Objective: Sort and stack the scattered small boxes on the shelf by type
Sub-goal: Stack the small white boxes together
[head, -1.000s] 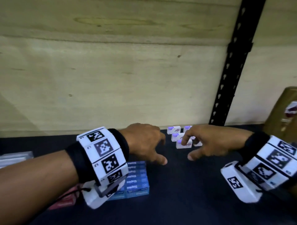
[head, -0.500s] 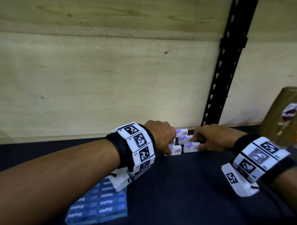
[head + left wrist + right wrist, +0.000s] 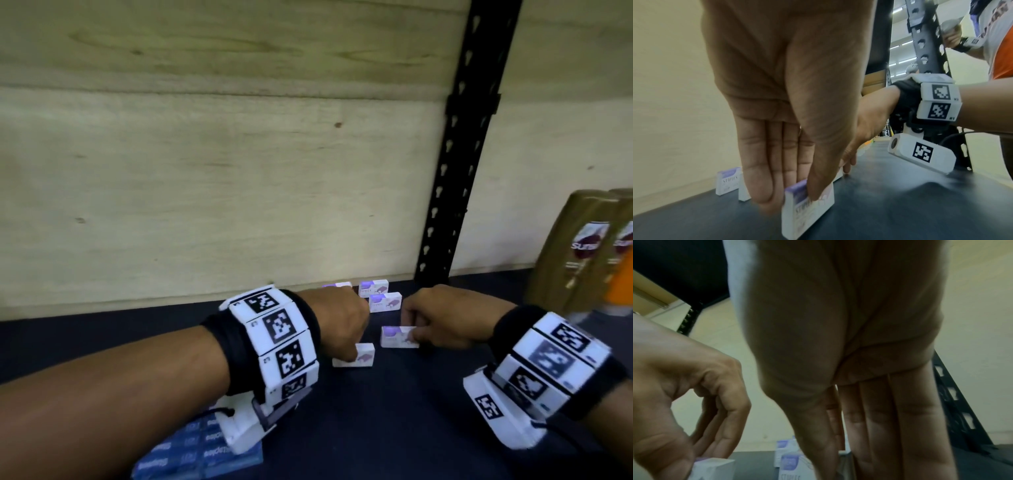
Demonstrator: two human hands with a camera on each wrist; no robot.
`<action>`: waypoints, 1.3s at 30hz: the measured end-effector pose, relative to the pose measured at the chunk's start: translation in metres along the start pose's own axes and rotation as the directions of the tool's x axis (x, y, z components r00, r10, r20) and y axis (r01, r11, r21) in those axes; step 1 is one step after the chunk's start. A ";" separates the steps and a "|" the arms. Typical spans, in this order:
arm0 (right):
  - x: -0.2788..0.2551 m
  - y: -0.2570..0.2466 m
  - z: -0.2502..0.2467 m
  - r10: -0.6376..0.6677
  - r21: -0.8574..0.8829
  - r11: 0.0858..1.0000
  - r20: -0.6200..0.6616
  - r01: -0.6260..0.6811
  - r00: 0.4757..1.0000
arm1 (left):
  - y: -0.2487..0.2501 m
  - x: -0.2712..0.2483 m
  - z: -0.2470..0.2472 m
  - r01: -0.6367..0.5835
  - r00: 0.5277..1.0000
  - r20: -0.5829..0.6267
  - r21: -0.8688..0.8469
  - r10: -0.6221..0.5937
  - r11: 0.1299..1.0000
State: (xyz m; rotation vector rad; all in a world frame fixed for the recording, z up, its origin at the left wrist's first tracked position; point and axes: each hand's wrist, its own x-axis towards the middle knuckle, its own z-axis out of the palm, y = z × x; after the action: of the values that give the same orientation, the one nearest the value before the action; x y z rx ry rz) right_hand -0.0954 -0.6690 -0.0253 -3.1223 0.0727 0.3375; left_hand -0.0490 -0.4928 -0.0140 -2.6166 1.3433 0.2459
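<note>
Small white-and-purple staples boxes stand on edge on the dark shelf (image 3: pixel 394 428). My left hand (image 3: pixel 342 323) pinches one box (image 3: pixel 356 358) between thumb and fingers; the left wrist view shows that box (image 3: pixel 807 211) upright under the fingertips. My right hand (image 3: pixel 442 320) pinches a second box (image 3: pixel 397 337), seen low in the right wrist view (image 3: pixel 795 467). Two more boxes (image 3: pixel 385 301) (image 3: pixel 373 287) stand behind, near the wooden back wall, with a third (image 3: pixel 337 285) partly hidden by my left hand. A pack of blue staples boxes (image 3: pixel 202 455) lies under my left wrist.
A black perforated upright (image 3: pixel 459 154) rises at the shelf's back right. Brown shampoo bottles (image 3: pixel 579 253) stand at the far right. The plywood back wall (image 3: pixel 205 188) closes the shelf behind the boxes. Another person's arm (image 3: pixel 962 40) shows beyond the rack.
Both hands have drawn back toward me from the cluster, each bringing one white-and-purple box with it. A second ago the hands were only reaching into the group.
</note>
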 end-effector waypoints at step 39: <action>-0.108 -0.007 0.110 -0.075 0.537 0.795 -0.375 0.283 0.924 | 0.058 -0.099 0.046 0.126 0.989 -0.068 -0.098 -0.133 0.987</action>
State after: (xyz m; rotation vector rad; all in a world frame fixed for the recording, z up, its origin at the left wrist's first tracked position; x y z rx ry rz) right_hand -0.2241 -0.6565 -0.1101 -2.5004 -0.1085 -0.1995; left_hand -0.1555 -0.4371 -0.0413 -2.8035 1.2046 0.1991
